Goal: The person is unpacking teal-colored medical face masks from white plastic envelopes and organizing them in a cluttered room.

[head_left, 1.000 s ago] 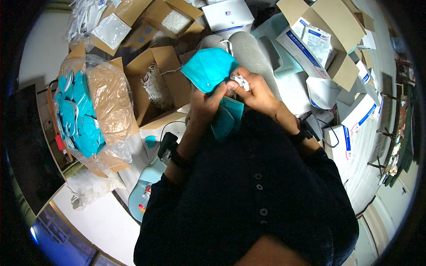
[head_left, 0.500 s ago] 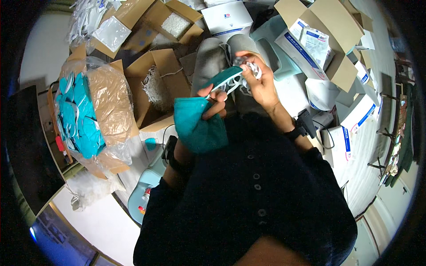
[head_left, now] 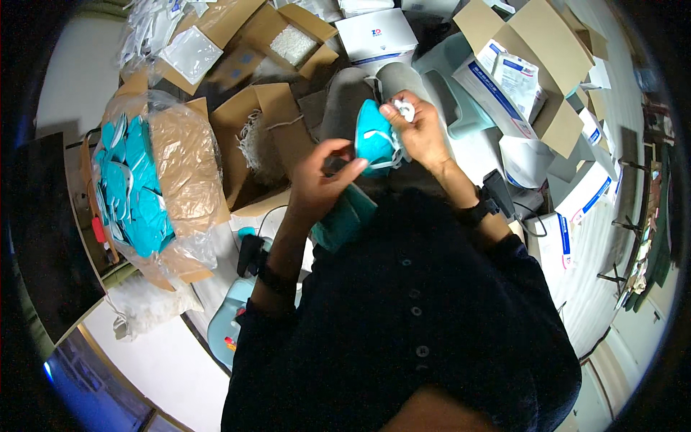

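A teal face mask (head_left: 373, 129) with white straps is held upright over my lap, between my two hands. My left hand (head_left: 320, 176) is curled at its left and lower edge, the thumb along the bottom and the fingers partly behind it. On the mask's other side, my right hand (head_left: 421, 133) is closed round a bunch of white elastic straps (head_left: 403, 109), with thumb and forefinger together. Below my left hand, several teal masks (head_left: 345, 218) lie in a stack against my dark shirt. Part of that stack is hidden by my wrist.
On the left stands a plastic-lined carton (head_left: 186, 173) with many teal masks (head_left: 129, 187). An open carton (head_left: 277, 108) holds white straps (head_left: 252, 140). White boxes (head_left: 376, 36) stand ahead; a carton with packets (head_left: 515, 75) and a pale blue stool (head_left: 461, 108) are on the right.
The mask has turned upright and now shows its teal face with straps across it. My left hand has let go of the stack, which rests lower on my lap, and reached the mask.
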### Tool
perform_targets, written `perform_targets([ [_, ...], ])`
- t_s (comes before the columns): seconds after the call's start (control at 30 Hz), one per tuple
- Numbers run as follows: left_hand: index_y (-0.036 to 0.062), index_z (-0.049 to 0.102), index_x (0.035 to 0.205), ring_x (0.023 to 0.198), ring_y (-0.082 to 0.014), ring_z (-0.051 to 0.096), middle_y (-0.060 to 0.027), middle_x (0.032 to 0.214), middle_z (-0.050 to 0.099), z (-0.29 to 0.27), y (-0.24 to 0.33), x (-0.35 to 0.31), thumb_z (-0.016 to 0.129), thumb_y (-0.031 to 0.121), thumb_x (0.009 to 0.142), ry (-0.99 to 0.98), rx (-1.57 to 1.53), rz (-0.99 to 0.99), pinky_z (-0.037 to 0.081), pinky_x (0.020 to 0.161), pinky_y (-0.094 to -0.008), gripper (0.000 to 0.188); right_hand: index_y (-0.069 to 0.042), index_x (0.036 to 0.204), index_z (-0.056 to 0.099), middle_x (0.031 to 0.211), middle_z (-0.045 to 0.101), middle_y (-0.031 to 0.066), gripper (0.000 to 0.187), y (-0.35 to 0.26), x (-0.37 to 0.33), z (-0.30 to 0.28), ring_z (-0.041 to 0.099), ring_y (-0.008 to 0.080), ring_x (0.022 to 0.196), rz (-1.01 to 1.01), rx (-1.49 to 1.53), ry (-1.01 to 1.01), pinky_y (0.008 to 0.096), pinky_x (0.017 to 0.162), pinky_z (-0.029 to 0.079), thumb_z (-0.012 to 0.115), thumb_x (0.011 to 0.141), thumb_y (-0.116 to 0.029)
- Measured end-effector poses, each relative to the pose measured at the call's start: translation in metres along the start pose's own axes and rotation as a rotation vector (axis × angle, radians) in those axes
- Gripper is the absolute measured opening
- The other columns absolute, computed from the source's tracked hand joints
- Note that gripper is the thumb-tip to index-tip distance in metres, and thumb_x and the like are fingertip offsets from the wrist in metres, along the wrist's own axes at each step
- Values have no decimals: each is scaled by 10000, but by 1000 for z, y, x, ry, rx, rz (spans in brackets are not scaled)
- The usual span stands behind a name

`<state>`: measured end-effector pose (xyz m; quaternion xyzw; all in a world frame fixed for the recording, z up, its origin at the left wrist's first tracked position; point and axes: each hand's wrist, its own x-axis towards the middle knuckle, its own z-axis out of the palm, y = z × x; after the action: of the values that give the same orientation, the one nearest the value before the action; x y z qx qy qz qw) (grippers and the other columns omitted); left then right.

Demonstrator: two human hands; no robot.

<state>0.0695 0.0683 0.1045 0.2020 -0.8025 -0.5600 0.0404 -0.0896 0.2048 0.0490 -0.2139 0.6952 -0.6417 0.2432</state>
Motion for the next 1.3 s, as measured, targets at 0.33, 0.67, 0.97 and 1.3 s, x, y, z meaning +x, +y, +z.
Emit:
perform_targets([
  [0.33, 7, 644, 845, 543, -27, 366, 65, 589, 437, 13, -12, 14, 654, 159, 896, 115, 22, -85, 302, 488, -227, 161, -12, 922, 610, 793, 607, 65, 193, -15, -22, 23, 552, 100, 733, -38, 16, -9, 295, 639, 462, 679, 881, -187],
  [0.67, 22, 670, 872, 576, -46, 466, 18, 634, 566, 9, -7, -2, 673, 140, 869, 277, 94, 48, 384, 534, -219, 118, -72, 860, 666, 757, 651, 121, 80, 36, -3, -26, 625, 249, 633, -105, -639, 59, 338, 593, 475, 686, 832, -144],
  [0.97, -15, 657, 873, 633, -45, 465, 29, 669, 550, 5, -26, 14, 665, 119, 885, 379, -150, -47, 389, 562, -227, 135, -58, 978, 637, 828, 623, 99, 230, -20, -19, 12, 600, 252, 708, -468, -460, -304, 299, 653, 479, 746, 780, -102],
  [1.3, 4, 669, 880, 642, -70, 517, -11, 685, 597, 28, -58, 10, 658, 148, 870, 381, -212, -100, 431, 596, -250, 145, -20, 855, 589, 837, 642, 23, 121, -11, -41, 35, 565, 104, 752, 61, 373, -278, 259, 678, 454, 629, 911, -120],
])
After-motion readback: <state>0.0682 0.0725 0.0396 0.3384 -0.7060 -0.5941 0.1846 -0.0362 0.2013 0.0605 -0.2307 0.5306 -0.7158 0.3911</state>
